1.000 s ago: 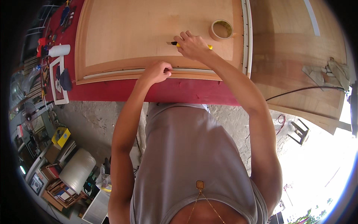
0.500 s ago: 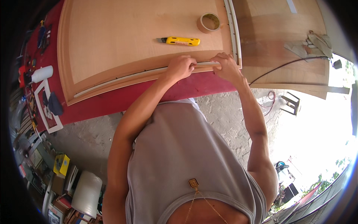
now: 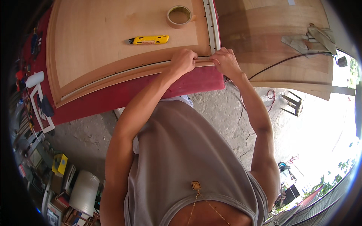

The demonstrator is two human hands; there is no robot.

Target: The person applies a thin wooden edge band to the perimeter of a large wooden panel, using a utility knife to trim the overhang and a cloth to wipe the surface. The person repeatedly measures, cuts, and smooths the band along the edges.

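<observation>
A wooden panel (image 3: 113,28) with raised edging lies on a red-covered table (image 3: 143,89). Along its near edge runs a narrow pale strip (image 3: 124,74); another white strip (image 3: 212,28) follows the right edge. My left hand (image 3: 184,61) is closed on the near strip, fingertips curled around it short of the right corner. At that corner my right hand (image 3: 226,62) pinches the strip's end, thumb and fingers together. Farther in on the panel lie a yellow utility knife (image 3: 151,40), its blade end to the left, and a roll of tan tape (image 3: 179,17).
To the right is another wooden board (image 3: 264,45) with a crumpled cloth (image 3: 318,39) and a dark cable (image 3: 286,59). A white bottle (image 3: 35,79) and a white frame (image 3: 48,122) sit at the left. A small stool (image 3: 292,103) stands on the concrete floor.
Both hands have moved rightward along the panel's near edge, and the right one now reaches its corner. The panel, knife and tape appear farther left in the view.
</observation>
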